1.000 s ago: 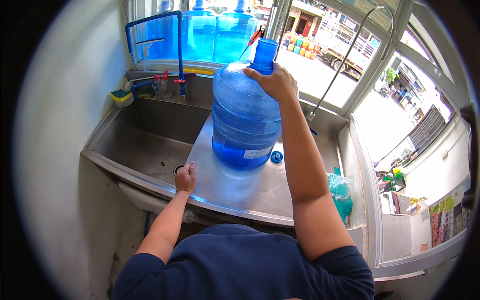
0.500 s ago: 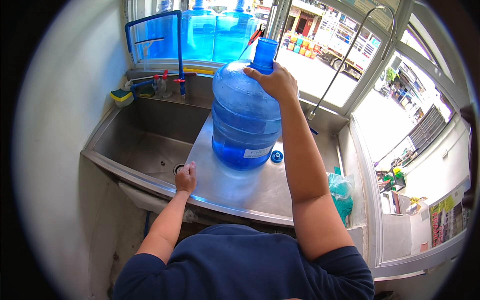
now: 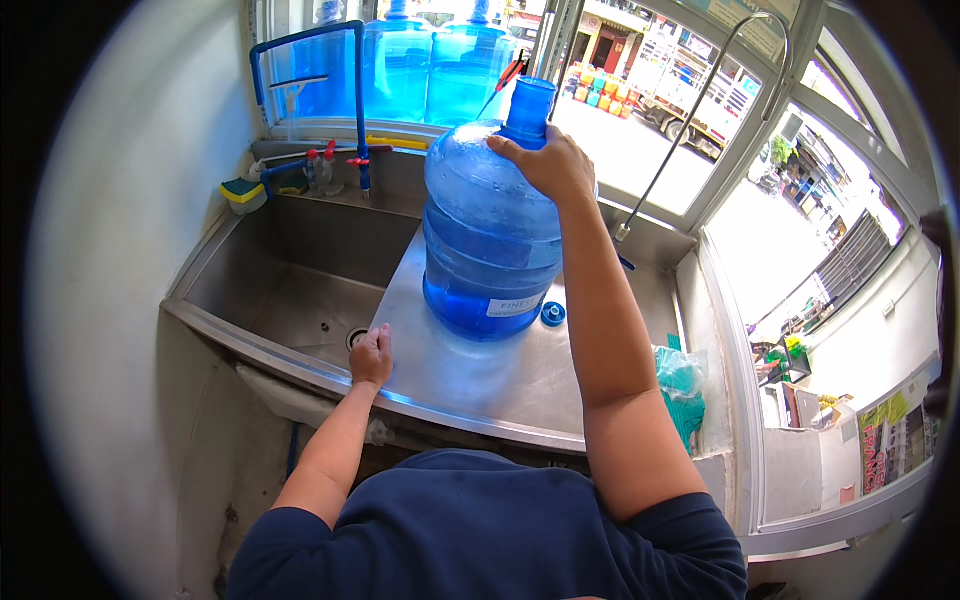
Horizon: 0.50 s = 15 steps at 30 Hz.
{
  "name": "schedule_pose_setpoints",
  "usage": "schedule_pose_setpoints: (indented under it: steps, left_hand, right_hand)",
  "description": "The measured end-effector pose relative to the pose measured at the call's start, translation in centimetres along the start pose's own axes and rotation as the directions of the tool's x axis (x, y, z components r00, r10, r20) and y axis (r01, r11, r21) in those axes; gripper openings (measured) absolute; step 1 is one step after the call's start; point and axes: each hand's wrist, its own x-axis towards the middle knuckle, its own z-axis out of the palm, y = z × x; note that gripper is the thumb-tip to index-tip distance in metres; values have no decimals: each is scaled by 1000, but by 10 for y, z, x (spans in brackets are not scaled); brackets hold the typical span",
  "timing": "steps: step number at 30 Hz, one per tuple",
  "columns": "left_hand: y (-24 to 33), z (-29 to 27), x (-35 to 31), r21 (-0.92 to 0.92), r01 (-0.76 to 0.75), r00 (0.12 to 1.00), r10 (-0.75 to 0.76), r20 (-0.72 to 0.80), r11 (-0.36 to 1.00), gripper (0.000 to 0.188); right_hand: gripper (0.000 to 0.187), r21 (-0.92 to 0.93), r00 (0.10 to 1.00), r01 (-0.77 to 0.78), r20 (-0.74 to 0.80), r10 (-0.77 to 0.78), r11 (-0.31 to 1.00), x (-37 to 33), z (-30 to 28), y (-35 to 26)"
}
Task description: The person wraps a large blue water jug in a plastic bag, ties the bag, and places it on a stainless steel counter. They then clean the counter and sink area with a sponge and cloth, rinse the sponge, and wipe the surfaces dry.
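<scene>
A large blue water jug [image 3: 490, 235] stands upright on a flat steel board [image 3: 455, 385] beside the sink basin. My right hand [image 3: 550, 165] lies around its shoulder just below the neck, thumb to the left, the far fingers hidden behind it. The neck is uncapped. A pale label shows low on the jug's front. Close to the jug's base on the right, a small blue cap [image 3: 553, 314] rests on the board. My left hand [image 3: 372, 355] is closed at the board's front left corner, by the basin; its fingertips are partly hidden.
The steel sink basin [image 3: 300, 262] opens on the left, with blue pipes [image 3: 360, 100] behind it. A sponge [image 3: 243, 195] sits at its back left corner. At right rises a thin curved faucet [image 3: 690, 120]. Several full jugs [image 3: 395, 70] stand beyond the window. Plastic bags [image 3: 680, 375] lie at right.
</scene>
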Motion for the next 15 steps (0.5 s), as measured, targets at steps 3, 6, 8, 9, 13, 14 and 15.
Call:
schedule_pose_setpoints:
  steps: [3,6,8,9,13,14,15]
  left_hand:
    - [0,0,0,2,1,1000,-1,0,1000,42]
    - [-2,1,0,6,3,1000,-3,0,1000,42]
    - [-2,1,0,8,10,1000,-10,5,1000,42]
    - [-3,1,0,6,3,1000,-3,-1,1000,42]
    - [-3,2,0,-11,3,1000,-3,-11,1000,42]
    - [-3,2,0,-22,17,1000,-17,-11,1000,42]
    - [-3,2,0,-21,6,1000,-7,-18,1000,42]
  right_hand:
    - [85,3,1000,-5,12,5,1000,0,-1,0]
    - [84,6,1000,-8,13,8,1000,0,-1,0]
    - [84,9,1000,-4,10,4,1000,0,-1,0]
    - [85,10,1000,-1,10,1,1000,0,0,1]
    - [87,-3,1000,9,-17,-9,1000,1,2,1]
    - [87,-3,1000,10,-12,-10,1000,1,2,1]
    - [88,-3,1000,6,-3,-6,1000,1,2,1]
